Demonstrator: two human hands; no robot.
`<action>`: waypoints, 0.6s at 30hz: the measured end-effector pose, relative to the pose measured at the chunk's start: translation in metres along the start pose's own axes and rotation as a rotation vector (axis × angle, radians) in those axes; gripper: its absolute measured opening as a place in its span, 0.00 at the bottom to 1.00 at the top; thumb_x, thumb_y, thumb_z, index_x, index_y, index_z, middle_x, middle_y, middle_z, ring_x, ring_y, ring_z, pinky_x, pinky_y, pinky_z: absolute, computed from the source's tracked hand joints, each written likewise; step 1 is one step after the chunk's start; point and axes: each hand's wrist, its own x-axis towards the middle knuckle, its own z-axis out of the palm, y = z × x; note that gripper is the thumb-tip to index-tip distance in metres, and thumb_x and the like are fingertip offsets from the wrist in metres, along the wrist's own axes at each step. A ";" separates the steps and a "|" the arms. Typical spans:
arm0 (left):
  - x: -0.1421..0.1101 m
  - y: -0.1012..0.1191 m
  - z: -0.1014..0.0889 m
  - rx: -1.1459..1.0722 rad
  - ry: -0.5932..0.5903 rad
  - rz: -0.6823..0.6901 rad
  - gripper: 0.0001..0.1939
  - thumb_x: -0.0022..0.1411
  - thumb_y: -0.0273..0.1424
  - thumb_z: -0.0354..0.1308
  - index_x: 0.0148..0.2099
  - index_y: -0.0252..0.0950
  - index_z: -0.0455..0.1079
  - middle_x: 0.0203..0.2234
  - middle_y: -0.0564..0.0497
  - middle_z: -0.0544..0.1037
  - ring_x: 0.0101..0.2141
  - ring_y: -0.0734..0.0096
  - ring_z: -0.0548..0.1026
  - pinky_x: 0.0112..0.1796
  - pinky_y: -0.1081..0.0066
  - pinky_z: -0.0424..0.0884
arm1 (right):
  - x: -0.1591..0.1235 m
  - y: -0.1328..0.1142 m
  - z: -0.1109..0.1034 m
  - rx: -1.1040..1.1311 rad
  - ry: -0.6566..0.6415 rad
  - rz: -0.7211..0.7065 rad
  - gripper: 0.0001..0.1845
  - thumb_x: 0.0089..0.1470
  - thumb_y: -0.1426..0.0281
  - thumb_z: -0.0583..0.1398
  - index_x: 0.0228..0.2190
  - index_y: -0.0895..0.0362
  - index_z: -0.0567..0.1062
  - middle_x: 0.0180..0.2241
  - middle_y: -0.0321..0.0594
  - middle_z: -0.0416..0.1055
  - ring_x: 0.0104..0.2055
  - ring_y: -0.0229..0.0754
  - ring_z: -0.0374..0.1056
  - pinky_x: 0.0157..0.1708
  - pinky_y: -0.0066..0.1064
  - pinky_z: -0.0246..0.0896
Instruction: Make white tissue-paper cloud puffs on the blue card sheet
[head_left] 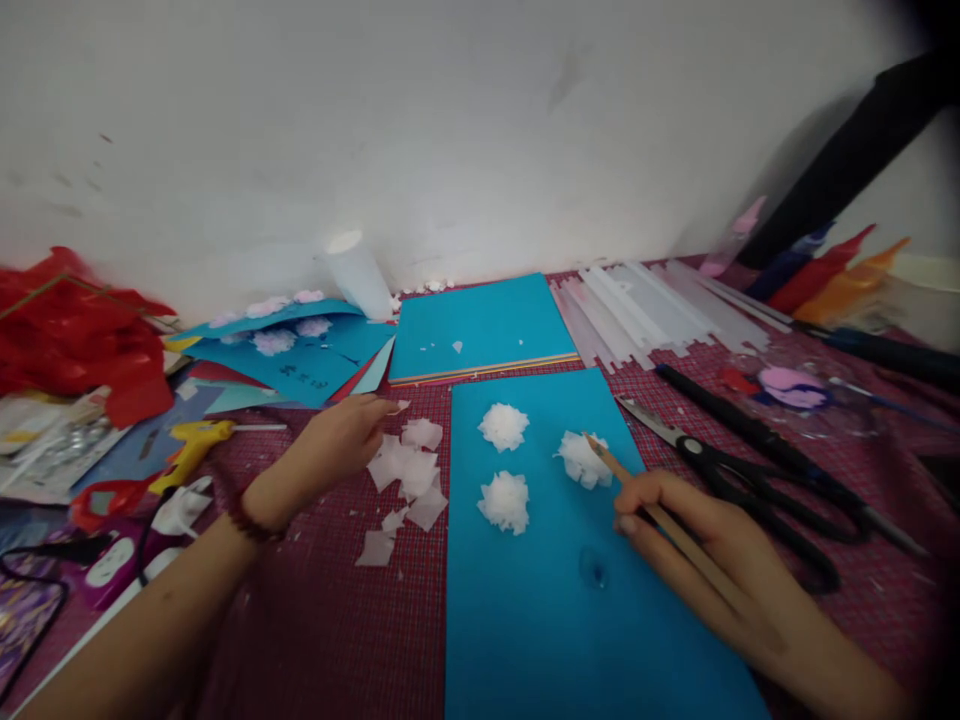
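Note:
My right hand [694,545] grips a thin wooden stick [645,498] with its pointed tip at a white ruffled tissue-paper puff [581,462]. That puff is on a blue sheet [540,620], to the right of an upper puff [504,427] and a lower puff [504,502]. Below it on the sheet is a small wet-looking, clear spot [594,570]. My left hand [345,437], with a beaded bracelet at the wrist, is closed in a pinch on a small piece of white tissue paper [402,407]. Just beyond its fingers lie loose tissue squares [409,470].
Black-handled scissors [742,470] lie right of the sheet, beside a black-handled tool [735,410]. Behind are stacked coloured sheets [480,325] and translucent glue sticks [652,305]. A yellow glue gun [191,450] and red material [67,320] are at left. A wall [465,130] stands behind.

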 end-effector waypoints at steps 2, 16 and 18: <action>-0.004 0.003 0.001 -0.165 0.008 0.029 0.23 0.56 0.21 0.45 0.54 0.34 0.67 0.47 0.45 0.76 0.47 0.64 0.73 0.48 0.66 0.68 | 0.000 -0.001 0.000 0.006 -0.050 0.007 0.03 0.54 0.68 0.57 0.29 0.50 0.70 0.22 0.35 0.70 0.26 0.44 0.72 0.29 0.30 0.69; -0.006 0.018 -0.036 -0.530 0.059 -0.020 0.06 0.54 0.28 0.51 0.29 0.36 0.69 0.38 0.47 0.77 0.42 0.65 0.73 0.44 0.66 0.69 | 0.000 -0.003 -0.002 0.045 -0.058 -0.083 0.04 0.57 0.70 0.55 0.30 0.51 0.68 0.23 0.34 0.67 0.27 0.42 0.70 0.27 0.28 0.65; -0.015 0.020 -0.044 -0.565 0.078 -0.048 0.06 0.54 0.29 0.51 0.30 0.36 0.69 0.37 0.47 0.77 0.40 0.65 0.74 0.43 0.67 0.69 | -0.001 -0.003 -0.001 0.032 -0.075 -0.088 0.04 0.57 0.70 0.54 0.30 0.52 0.67 0.23 0.33 0.66 0.26 0.40 0.67 0.26 0.28 0.63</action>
